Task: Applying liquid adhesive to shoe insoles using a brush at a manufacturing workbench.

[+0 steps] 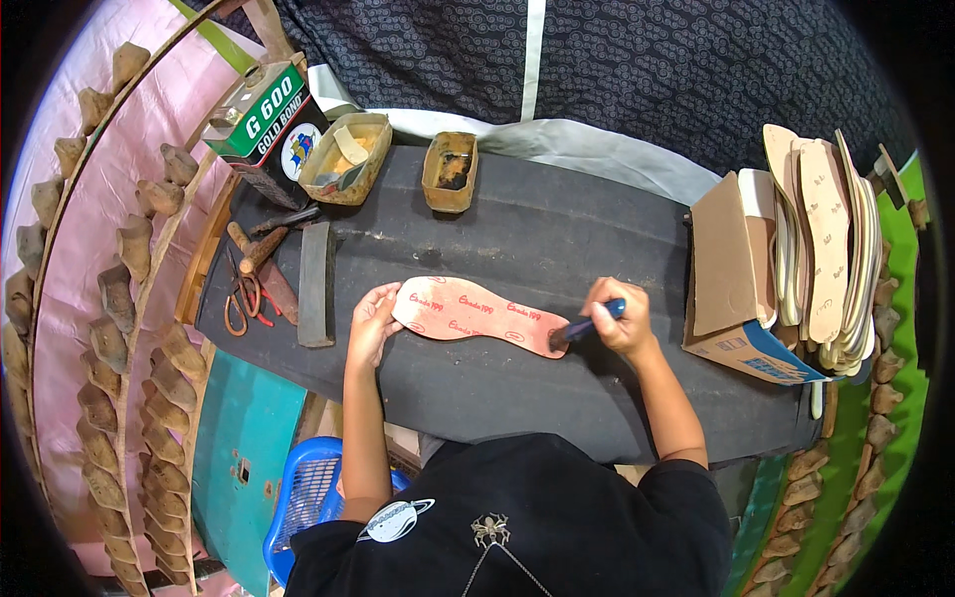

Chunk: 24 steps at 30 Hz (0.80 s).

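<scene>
Work table (517, 199), dark grey cloth-like top, lightly creased and flecked. Landmark: long grey block (317, 289), lying toward the table's left side. Just left of the block lay scissors (240, 281), a red-handled tool (269, 304) and a wooden-handled tool (264, 251). Beyond the block stood a rectangular can (261, 134) and a large tan tub (370, 177); beyond it and to its right, a smaller tub (450, 199), dark residue inside. Well right of the block stood an open cardboard box (724, 264).

From the sole (468, 306), there is room to pass toward one o'clock. A box (721, 264) blocks three, a block (316, 284) nine, a can (264, 129) ten.
</scene>
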Motion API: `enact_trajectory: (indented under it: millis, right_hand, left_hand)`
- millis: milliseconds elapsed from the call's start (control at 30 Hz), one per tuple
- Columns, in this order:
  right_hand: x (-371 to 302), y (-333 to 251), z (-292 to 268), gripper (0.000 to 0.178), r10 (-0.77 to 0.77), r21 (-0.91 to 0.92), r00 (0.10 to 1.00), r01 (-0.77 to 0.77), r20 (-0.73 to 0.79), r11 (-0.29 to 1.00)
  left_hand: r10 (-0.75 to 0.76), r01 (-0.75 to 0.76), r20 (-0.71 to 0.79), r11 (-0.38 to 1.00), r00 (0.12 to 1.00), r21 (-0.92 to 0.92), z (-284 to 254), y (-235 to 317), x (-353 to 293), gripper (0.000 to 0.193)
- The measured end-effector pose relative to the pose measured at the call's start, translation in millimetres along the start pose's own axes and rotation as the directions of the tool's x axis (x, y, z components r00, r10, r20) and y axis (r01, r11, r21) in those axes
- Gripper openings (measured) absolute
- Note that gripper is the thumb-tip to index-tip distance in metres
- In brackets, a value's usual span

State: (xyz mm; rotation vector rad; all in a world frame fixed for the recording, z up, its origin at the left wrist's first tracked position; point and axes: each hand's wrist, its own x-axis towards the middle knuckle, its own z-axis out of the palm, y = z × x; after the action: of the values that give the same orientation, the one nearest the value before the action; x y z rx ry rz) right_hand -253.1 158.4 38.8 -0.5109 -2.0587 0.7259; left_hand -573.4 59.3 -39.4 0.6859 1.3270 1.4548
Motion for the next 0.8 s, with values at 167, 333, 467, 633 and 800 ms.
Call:
enact_trajectory:
  millis: [167, 333, 467, 633, 800]
  right_hand:
    - [-10, 1, -9, 0.015, -0.073, -0.03, 0.996, 0.072, -0.055, 0.997]
    - [-4, -5, 22, 0.016, -0.105, 0.152, 0.979, 0.132, -0.177, 0.979]
    - [1, -4, 40, 0.01, -0.044, 0.231, 0.999, 0.05, -0.027, 0.972]
    - [-3, 3, 19, 0.01, -0.154, 0.223, 0.987, 0.158, -0.034, 0.962]
    - [-5, 4, -9, 0.019, -0.144, 0.142, 0.99, 0.144, -0.006, 0.979]
  left_hand:
    - [0.001, -0.001, 0.009, 1.0, 1.0, 0.0, 2, 0, 2, 0.026]
    - [0.009, -0.009, 0.0, 1.0, 1.0, 0.003, 4, 0, 1, 0.027]
    - [0.006, -0.006, -0.016, 1.0, 1.0, 0.014, 5, -1, 0, 0.027]
    - [0.007, -0.007, -0.005, 1.0, 1.0, -0.005, 4, 0, 1, 0.026]
    - [0.013, -0.013, -0.002, 1.0, 1.0, -0.01, 2, 0, 1, 0.026]
